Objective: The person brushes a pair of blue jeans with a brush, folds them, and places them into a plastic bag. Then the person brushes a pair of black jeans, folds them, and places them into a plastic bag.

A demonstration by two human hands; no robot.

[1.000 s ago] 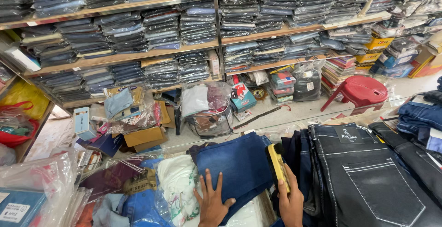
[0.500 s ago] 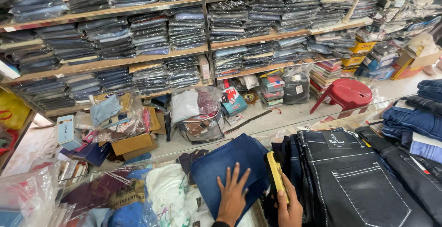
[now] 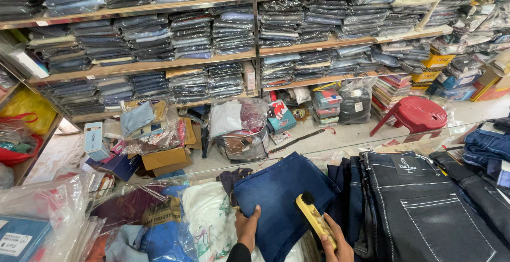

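A pair of dark blue jeans lies folded on the counter in front of me. My left hand grips its left edge, thumb on top of the cloth. My right hand holds a yellow brush with black bristles at its far end, raised over the right side of the jeans. Just right of the brush lie black jeans with white stitching and a leather patch.
Wooden shelves packed with folded jeans in plastic fill the back wall. On the floor stand a red plastic stool, cardboard boxes and bagged clothes. Plastic-wrapped garments pile at my left, more blue jeans at right.
My left hand has slid from flat on top of the blue jeans to gripping their left edge. The brush has tilted up a little. The view shifted slightly.
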